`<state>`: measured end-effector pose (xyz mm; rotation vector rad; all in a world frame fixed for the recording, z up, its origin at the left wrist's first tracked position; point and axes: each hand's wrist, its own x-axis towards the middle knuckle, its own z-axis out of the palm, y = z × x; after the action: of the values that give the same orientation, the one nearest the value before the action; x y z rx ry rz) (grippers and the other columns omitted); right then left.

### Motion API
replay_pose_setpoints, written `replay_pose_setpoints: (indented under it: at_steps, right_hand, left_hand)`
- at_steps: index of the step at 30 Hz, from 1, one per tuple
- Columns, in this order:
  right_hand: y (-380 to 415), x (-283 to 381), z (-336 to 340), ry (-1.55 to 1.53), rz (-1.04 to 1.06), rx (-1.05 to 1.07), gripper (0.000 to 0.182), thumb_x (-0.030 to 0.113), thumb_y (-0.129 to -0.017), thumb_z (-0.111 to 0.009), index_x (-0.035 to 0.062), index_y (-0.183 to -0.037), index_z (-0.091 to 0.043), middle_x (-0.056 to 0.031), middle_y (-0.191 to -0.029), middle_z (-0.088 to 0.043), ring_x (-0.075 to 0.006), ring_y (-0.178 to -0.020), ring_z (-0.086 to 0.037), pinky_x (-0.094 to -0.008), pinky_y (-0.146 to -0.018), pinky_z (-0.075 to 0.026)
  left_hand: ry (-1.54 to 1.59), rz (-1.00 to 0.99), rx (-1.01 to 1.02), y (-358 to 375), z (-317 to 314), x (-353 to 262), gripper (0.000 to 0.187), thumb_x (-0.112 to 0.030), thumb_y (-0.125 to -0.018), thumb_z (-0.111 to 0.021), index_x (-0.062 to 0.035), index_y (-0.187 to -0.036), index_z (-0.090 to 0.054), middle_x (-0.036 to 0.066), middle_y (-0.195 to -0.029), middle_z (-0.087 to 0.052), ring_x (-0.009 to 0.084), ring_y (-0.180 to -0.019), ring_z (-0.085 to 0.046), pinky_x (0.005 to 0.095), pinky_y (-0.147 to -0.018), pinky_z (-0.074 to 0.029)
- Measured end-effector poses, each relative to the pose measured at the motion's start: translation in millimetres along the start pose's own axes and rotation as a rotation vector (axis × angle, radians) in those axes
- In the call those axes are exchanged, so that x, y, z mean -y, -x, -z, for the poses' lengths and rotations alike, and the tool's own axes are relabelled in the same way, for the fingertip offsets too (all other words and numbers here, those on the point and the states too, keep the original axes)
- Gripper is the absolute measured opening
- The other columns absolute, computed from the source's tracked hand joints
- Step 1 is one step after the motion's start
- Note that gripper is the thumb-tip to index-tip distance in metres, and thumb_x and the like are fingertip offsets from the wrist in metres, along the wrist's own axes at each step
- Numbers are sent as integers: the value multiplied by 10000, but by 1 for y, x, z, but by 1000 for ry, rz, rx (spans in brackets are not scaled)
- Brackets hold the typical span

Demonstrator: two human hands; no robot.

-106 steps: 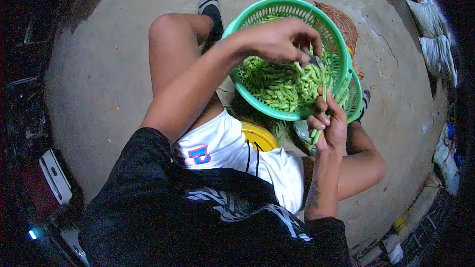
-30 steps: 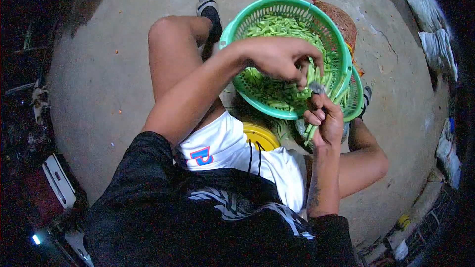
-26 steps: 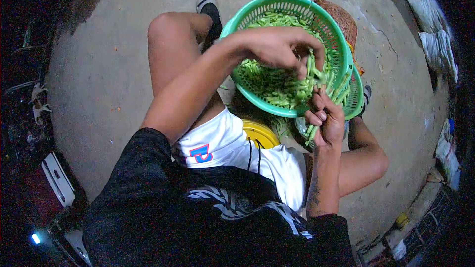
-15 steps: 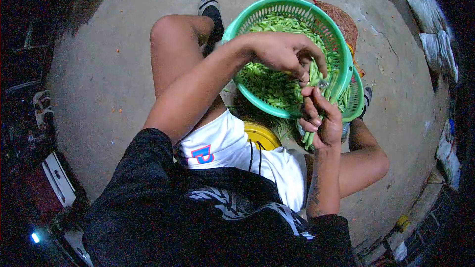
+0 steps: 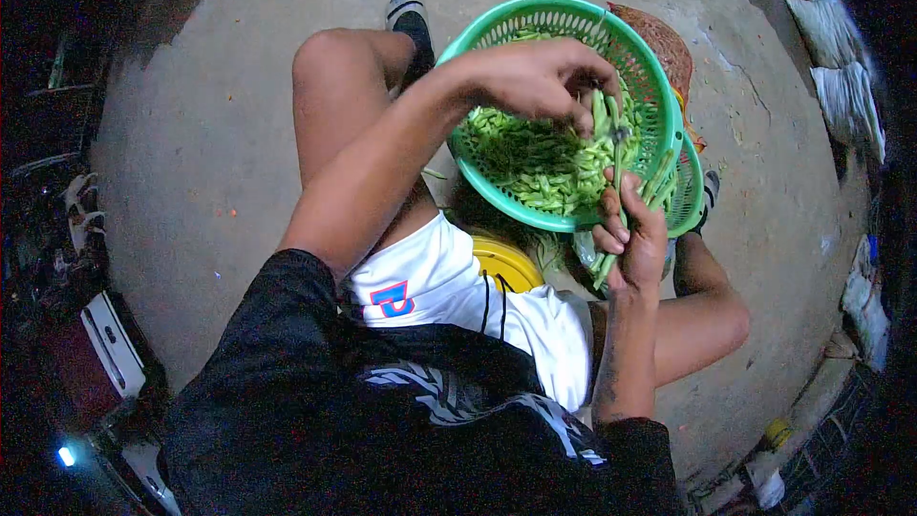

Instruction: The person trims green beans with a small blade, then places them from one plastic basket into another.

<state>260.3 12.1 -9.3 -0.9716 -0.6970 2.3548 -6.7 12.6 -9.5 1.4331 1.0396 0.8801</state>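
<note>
Left hand [image 5: 535, 81] rose; shorts [image 5: 435, 277] logo unreadable.

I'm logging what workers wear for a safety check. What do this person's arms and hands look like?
Both hands are bare, with no gloves: left hand, right hand. The arms are uncovered below short black sleeves. The right forearm bears a dark tattoo. No watch or rings show.

Yellow lid [image 5: 503, 263] under the lap, brown woven basket [image 5: 661, 43] behind, white bags [image 5: 841, 57] along the wall
</note>
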Motion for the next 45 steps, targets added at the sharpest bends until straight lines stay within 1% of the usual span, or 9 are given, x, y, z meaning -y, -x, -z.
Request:
replay_pose_setpoints:
  at_steps: [6, 10, 12, 13, 16, 24, 26, 34, 45]
  right_hand:
    - [1, 2, 4, 49, 21, -68, 259, 170, -1015, -605, -34, -1174, -612, -44, -774, -577, -25, -464, -341, -172, -393, -276]
    - [-1, 1, 3, 42, 3, -83, 262, 164, -1012, -608, -37, -1180, -604, -51, -775, -579, -28, -464, -342, -174, -393, -275]
    - [1, 0, 4, 36, 1, -73, 265, 165, -1013, -608, -38, -1183, -602, -52, -778, -579, -29, -465, -343, -174, -395, -275]
    - [1, 2, 5, 40, 13, -59, 266, 165, -1014, -606, -39, -1185, -600, -52, -777, -578, -28, -467, -344, -175, -396, -278]
    - [1, 3, 2, 45, 27, -51, 268, 167, -1016, -606, -40, -1185, -597, -48, -773, -573, -27, -470, -343, -176, -398, -281]
    - [2, 2, 1, 33, 24, -71, 289, 174, -1014, -611, -46, -1201, -598, -38, -769, -566, -25, -471, -348, -175, -401, -284]
    - [2, 3, 0, 53, 39, -68, 283, 170, -1016, -605, -44, -1201, -597, -43, -773, -567, -26, -477, -355, -174, -405, -287]
    - [0, 1, -2, 23, 31, -111, 253, 152, -1018, -599, -30, -1192, -580, -54, -787, -573, -30, -478, -363, -171, -403, -286]
    - [-2, 1, -9, 7, 30, -151, 295, 196, -1017, -621, -36, -1195, -587, -60, -798, -611, -28, -463, -372, -175, -393, -290]
  left_hand:
    - [-98, 20, -30, 6, 20, -12, 335, -34, -861, -702, -39, -1193, -652, 37, -986, -671, 109, -841, -604, 282, -755, -519]
    - [-99, 39, -17, 1, -13, -6, 410, -52, -790, -736, -16, -1189, -653, 54, -785, -654, 129, -733, -601, 304, -667, -480]
    - [-41, -104, 51, -5, 1, 3, 393, -40, -778, -730, -2, -1162, -659, 54, -816, -669, 134, -744, -607, 303, -683, -487]
    - [-194, -129, 48, -4, 11, 3, 375, -13, -849, -706, -10, -1213, -616, 49, -1000, -669, 123, -897, -641, 294, -804, -530]
    - [12, 83, 4, 3, 21, -7, 378, -20, -846, -700, -39, -1216, -626, 48, -1003, -659, 121, -890, -621, 303, -812, -515]
    - [-134, -101, -36, -3, 3, 0, 403, -15, -773, -707, -31, -1172, -649, 47, -815, -646, 105, -767, -590, 290, -649, -465]
    - [111, -7, -51, -1, 14, 4, 379, -25, -791, -712, -26, -1165, -652, 41, -829, -645, 109, -768, -593, 292, -656, -473]
    - [-188, -151, 22, -4, -4, -6, 420, -63, -770, -764, -29, -1173, -654, 55, -845, -656, 122, -774, -594, 296, -672, -476]
    - [-58, 55, 45, 1, -9, -12, 482, -118, -811, -768, -89, -1257, -587, 11, -903, -579, 129, -859, -539, 303, -749, -451]
